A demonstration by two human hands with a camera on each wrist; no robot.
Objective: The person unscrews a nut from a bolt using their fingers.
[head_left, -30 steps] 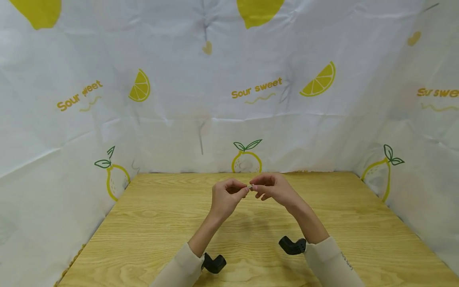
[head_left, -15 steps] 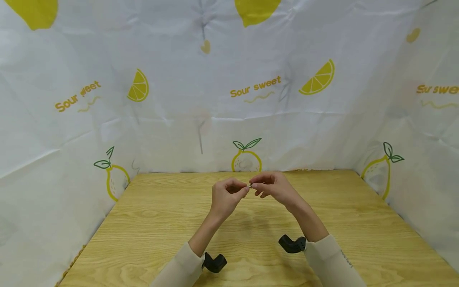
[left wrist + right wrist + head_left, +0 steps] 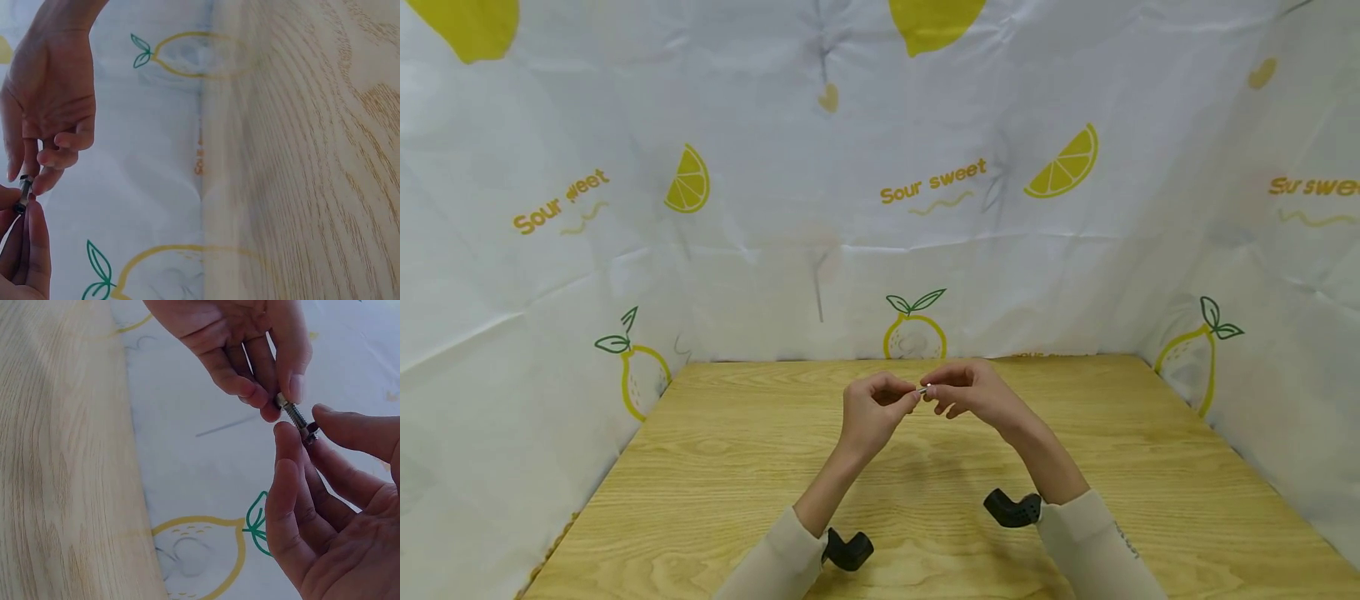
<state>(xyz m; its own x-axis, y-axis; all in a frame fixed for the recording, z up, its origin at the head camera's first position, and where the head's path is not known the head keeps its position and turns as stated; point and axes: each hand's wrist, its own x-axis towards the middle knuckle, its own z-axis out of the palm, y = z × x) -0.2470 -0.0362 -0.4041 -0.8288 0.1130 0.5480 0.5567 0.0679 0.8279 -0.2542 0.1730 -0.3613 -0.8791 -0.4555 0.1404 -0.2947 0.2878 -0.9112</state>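
A small silver bolt with a threaded shank is held up above the table, between both hands. My left hand pinches one end of it between thumb and fingertips. At the other end sits a dark nut, and my right hand has its thumb and index finger around it. The other right fingers curl loosely below. In the left wrist view the bolt stands nearly upright between the fingertips of the two hands. Fingers partly cover both of its ends.
A wood-grain table extends beneath the hands. White cloth printed with lemons hangs behind it and along both sides. Black wrist cameras jut out from the cuffs of the light sleeves.
Both hands stay in nearly the same place around the bolt. The right fingertips shift slightly at their end, and a bit more of the metal shows now than half a second ago.
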